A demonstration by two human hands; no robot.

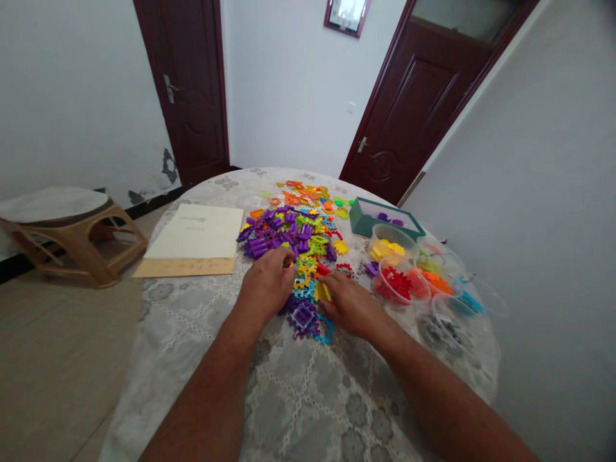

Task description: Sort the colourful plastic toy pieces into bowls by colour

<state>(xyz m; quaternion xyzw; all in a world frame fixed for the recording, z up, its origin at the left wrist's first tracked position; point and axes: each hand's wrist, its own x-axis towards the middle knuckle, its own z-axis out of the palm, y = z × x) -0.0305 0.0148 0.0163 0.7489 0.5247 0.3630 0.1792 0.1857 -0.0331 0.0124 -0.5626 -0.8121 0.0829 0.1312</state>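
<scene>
A heap of colourful plastic pieces lies mid-table, with purple pieces [269, 231] on its left and yellow-green ones [317, 245] on its right. My left hand [269, 279] rests at the heap's near left edge, fingers curled; what they hold, if anything, is hidden. My right hand [347, 300] is closed at the near right edge, around a yellow piece [322, 292], with a red piece [323, 269] by its fingertips. Between and just below the hands lie a purple square piece [303, 316] and a blue piece [326, 330].
Clear tubs of yellow [387, 250], red [395, 284], orange [436, 282] and grey pieces [440, 330] stand at the right. Behind them is a green box [362, 221]. Paper sheets [197, 232] lie left. Orange pieces [305, 194] are scattered at the back. A stool [81, 244] stands left.
</scene>
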